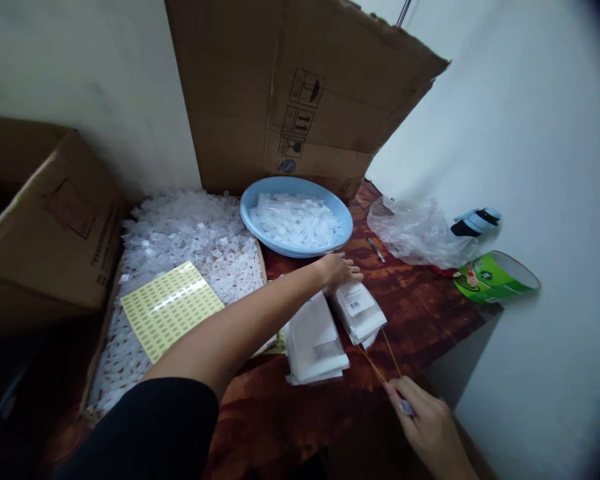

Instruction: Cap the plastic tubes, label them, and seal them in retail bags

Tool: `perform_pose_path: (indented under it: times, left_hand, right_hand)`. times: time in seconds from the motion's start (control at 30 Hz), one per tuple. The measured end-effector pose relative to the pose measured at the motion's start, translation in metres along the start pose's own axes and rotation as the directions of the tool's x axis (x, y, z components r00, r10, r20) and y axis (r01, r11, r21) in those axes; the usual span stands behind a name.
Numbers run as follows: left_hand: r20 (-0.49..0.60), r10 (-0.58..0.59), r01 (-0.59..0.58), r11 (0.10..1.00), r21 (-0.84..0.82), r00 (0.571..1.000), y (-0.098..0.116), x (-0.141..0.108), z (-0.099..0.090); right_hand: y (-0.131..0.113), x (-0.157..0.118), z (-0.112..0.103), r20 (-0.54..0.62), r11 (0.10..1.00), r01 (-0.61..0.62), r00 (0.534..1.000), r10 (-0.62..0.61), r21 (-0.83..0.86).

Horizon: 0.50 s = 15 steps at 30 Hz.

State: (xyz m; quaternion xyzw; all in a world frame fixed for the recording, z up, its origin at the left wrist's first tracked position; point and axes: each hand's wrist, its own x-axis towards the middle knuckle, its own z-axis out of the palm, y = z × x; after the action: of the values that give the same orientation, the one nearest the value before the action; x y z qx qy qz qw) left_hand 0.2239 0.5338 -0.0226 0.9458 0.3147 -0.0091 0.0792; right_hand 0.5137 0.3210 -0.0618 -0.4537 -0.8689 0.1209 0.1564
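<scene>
My left hand (341, 272) reaches across to the far end of a stack of white packets with a barcode label (359, 305), its fingers resting on that end. An orange rubber band (373, 362) stretches from the near end of this stack to my right hand (420, 410), whose thumb and fingers pinch it. A small clear object (407, 407) also shows at my right hand's fingers. Just left of the banded stack lies a second stack of white packets (316, 337). What is under my left palm is hidden.
Behind the stacks stands a blue basin (247, 220) of clear plastic pieces. At left, a sheet of stickers (173, 310) lies on a heap of clear pieces (180, 223). A pen (376, 249), plastic bag (415, 230) and green container (490, 277) are at right. Cardboard boxes (240, 87) rise behind and left.
</scene>
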Motion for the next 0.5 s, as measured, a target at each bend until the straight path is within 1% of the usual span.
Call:
perform_pose_path:
  times: [0.13,0.23,0.3,0.4,0.5]
  left_hand:
    - [-0.004,0.008,-0.008,1.000,0.014,1.000,0.001,-0.001,-0.002]
    - [-0.003,0.006,-0.006,1.000,0.025,1.000,0.002,-0.001,-0.002]
    - [0.000,-0.003,0.003,1.000,0.031,1.000,0.003,-0.001,-0.002]
    - [0.012,-0.003,0.003,0.999,0.032,1.000,0.003,-0.001,-0.003]
    - [0.023,0.007,-0.007,1.000,0.028,1.000,0.005,-0.002,-0.004]
  right_hand:
    - [-0.008,-0.011,0.008,-0.086,0.999,-0.024,0.996,0.028,0.038]
    - [-0.010,-0.017,0.008,-0.113,0.998,-0.049,0.992,0.053,0.036]
    - [-0.006,-0.022,0.005,-0.118,0.997,-0.072,0.990,0.074,0.028]
    - [0.009,-0.033,-0.001,-0.097,0.997,-0.083,0.992,0.083,0.004]
    - [0.037,-0.038,-0.015,-0.129,0.993,-0.094,0.988,0.084,-0.069]
